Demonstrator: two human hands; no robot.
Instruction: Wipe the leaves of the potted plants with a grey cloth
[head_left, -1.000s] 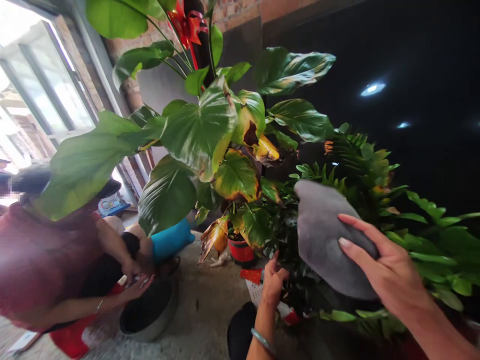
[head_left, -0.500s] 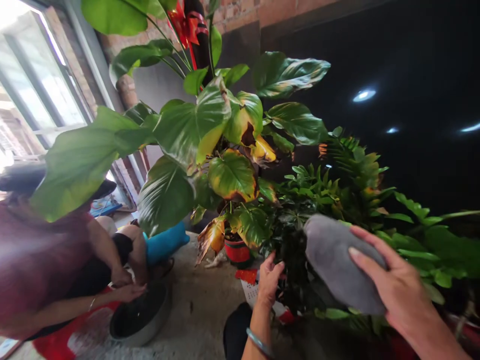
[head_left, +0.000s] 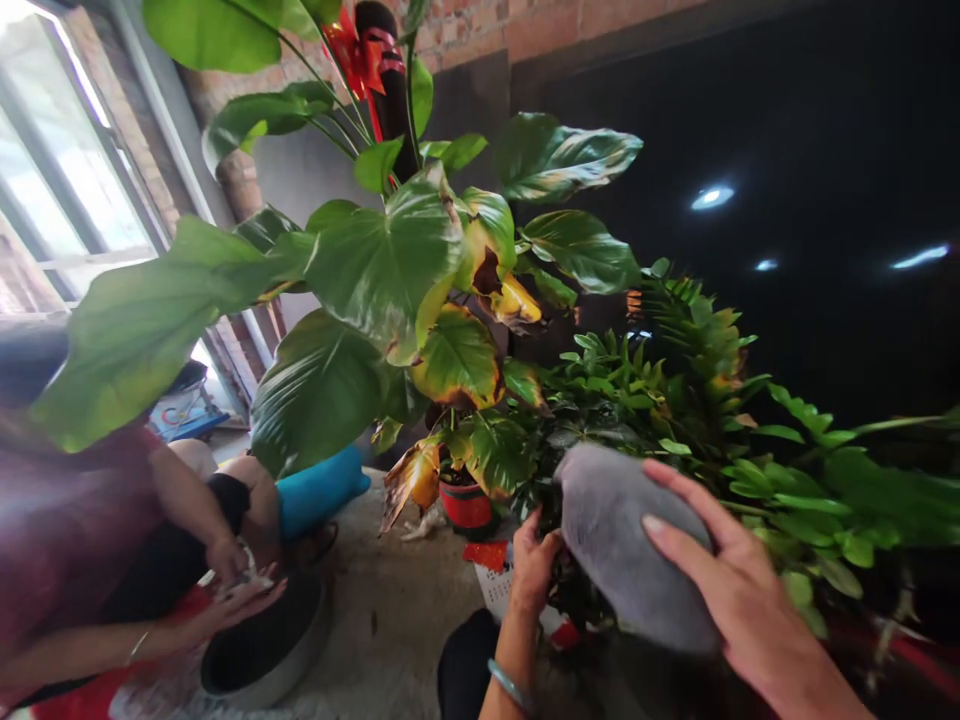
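My right hand (head_left: 739,590) holds a grey cloth (head_left: 619,535) pressed flat against the small dark-leaved plant (head_left: 600,420) at the lower middle. Its fingers lie spread over the cloth. My left hand (head_left: 534,565), with a bangle on the wrist, reaches into the same plant's lower leaves just left of the cloth; its fingers are curled round a stem or leaf that I cannot make out. A big-leaved plant (head_left: 390,270) with yellowing leaves rises behind, from a red pot (head_left: 466,505).
Another person (head_left: 90,540) in a red top crouches at the left, hands over a dark basin (head_left: 262,650) on the concrete floor. A blue object (head_left: 319,490) lies behind them. A fern-like plant (head_left: 825,480) spreads to the right. Windows and a brick wall stand behind.
My right hand has drawn the grey cloth down and to the left over the small plant. My left hand stays at the leaves. The other person's hands have shifted over the basin.
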